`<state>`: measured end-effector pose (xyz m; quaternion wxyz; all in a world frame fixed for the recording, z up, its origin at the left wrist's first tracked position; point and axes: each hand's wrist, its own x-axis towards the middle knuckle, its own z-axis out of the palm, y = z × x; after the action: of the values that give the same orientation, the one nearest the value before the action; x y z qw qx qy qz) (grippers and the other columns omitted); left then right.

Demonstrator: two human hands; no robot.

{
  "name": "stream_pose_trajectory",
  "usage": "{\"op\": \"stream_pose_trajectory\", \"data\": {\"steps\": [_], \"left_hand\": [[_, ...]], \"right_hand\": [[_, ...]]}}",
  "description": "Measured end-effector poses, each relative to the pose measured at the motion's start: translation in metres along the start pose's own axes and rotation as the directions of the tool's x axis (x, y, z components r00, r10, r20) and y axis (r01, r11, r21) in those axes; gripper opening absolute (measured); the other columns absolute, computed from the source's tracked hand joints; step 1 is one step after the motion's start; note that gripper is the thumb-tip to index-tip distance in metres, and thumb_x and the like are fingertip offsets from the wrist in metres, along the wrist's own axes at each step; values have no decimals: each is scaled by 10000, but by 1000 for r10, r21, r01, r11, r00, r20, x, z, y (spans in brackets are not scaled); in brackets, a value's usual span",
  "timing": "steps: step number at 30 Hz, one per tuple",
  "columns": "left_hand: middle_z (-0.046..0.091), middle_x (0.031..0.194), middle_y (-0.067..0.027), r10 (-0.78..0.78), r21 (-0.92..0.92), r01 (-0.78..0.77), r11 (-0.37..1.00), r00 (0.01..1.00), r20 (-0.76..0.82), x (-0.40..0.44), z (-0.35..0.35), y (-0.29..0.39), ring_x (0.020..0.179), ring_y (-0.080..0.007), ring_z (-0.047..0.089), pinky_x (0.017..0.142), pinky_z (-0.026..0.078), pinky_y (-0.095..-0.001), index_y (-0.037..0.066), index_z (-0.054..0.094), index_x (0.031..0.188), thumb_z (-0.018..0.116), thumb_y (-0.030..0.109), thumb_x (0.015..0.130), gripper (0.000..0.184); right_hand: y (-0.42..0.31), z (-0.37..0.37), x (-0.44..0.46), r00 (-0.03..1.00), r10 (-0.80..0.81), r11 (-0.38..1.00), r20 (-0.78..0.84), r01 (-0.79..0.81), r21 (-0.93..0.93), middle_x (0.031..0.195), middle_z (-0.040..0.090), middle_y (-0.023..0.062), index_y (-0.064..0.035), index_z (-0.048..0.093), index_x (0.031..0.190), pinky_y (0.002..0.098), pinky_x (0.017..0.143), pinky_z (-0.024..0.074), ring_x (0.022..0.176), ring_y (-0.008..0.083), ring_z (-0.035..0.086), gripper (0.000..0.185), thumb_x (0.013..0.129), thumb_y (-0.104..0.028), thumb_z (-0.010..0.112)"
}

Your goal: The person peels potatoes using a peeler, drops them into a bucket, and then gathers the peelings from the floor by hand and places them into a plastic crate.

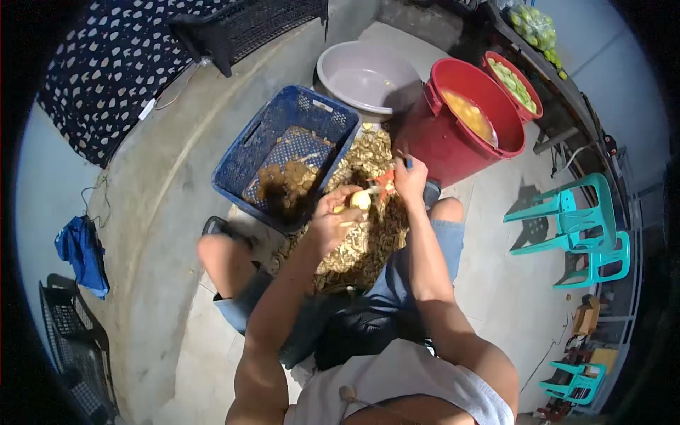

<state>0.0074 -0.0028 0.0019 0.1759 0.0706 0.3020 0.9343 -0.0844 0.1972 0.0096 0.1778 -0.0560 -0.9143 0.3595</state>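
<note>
Pale floor [489, 212], peelings [347, 258] below hands [411, 178], blue crate [322, 117], red bucket [435, 152] nearby

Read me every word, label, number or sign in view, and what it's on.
No text can be read.
Pale patch on the blue crate: possibly a label, too small to read.
Red bucket: no readable marking.

Sat over a heap of peelings [345, 259], held a pale, peeled vegetable [360, 200] in the left hand [335, 221] and gripped an orange-red tool [384, 181] just beside it in the right hand [411, 180]. Had a blue crate [301, 104] near at left, a red bucket [440, 138] at right, a greyish basin [368, 74] beyond and green chairs [566, 201] well apart.
</note>
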Motion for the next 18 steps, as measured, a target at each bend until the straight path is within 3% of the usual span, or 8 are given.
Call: {"op": "stream_pose_trajectory", "data": {"steps": [2, 3, 4, 10, 12, 14, 16, 18], "left_hand": [[609, 1095, -101, -31, 41, 36, 998, 992, -124, -3, 0, -1, 958, -178, 610, 794, 531, -317, -8, 540, 1174, 624, -107, 799, 398], [609, 1095, -101, -35, 34, 40, 999, 991, -128, -3, 2, -2, 958, -178, 610, 794, 531, -317, -8, 540, 1174, 624, -107, 799, 398], [605, 1095, -101, -14, 34, 18, 999, 993, -115, -1, 4, -3, 957, -179, 608, 795, 529, -316, -11, 532, 1184, 622, -101, 806, 399], [591, 1083, -91, -7, 43, 11, 999, 994, -107, -4, 14, 5, 951, -178, 603, 799, 526, -318, -25, 508, 1210, 616, -110, 808, 425], [586, 1080, -89, -12, 52, 18, 998, 993, -117, 1, 6, -4, 947, -176, 602, 787, 529, -310, -21, 512, 1213, 615, -111, 809, 426], [582, 1076, -90, 56, 160, -36, 986, 991, -123, 1, 7, -9, 945, -176, 602, 776, 537, -310, -16, 519, 1207, 620, -106, 812, 418], [582, 1074, -89, 14, 90, -6, 996, 996, -85, 0, 5, -5, 948, -172, 601, 774, 541, -304, -15, 527, 1196, 636, -101, 803, 417], [588, 1066, -87, 1, 14, 1, 1000, 994, -111, -2, 5, 0, 944, -167, 603, 771, 537, -298, -16, 532, 1184, 654, -101, 787, 424]], "right_hand": [[-18, -8, -8, 999, 33, 953, 0, -32, 302, 672, 623, 207, -47, 699, 989, 348, 621, 487, 612, 267, 631, 274, 822, -249, 621], [-18, 1, -14, 982, -155, 893, -110, 187, 410, 642, 609, 191, -59, 709, 997, 329, 614, 476, 599, 225, 617, 266, 825, -245, 628], [-24, -8, -16, 999, -27, 995, 44, 22, 97, 644, 612, 183, -60, 706, 1006, 340, 615, 477, 609, 216, 624, 265, 821, -234, 632], [-10, -7, -1, 994, 107, 969, 8, -106, 223, 665, 607, 216, -13, 675, 860, 394, 605, 480, 644, 320, 658, 233, 824, -234, 614], [-28, -9, -17, 982, -175, 963, -65, 185, 198, 584, 539, 182, 31, 694, 900, 320, 566, 445, 564, 133, 535, 225, 819, -164, 616], [-7, 1, -13, 992, -122, 986, -34, 125, 112, 576, 525, 180, 33, 691, 883, 322, 558, 439, 554, 130, 522, 222, 819, -166, 617], [3, 2, -3, 999, 32, 998, -24, -31, 55, 654, 617, 207, -46, 702, 946, 389, 608, 483, 625, 327, 649, 236, 817, -225, 619], [0, 4, 0, 997, 82, 967, 0, -80, 241, 673, 633, 202, -57, 704, 986, 388, 632, 494, 653, 335, 658, 268, 805, -239, 630]]}}
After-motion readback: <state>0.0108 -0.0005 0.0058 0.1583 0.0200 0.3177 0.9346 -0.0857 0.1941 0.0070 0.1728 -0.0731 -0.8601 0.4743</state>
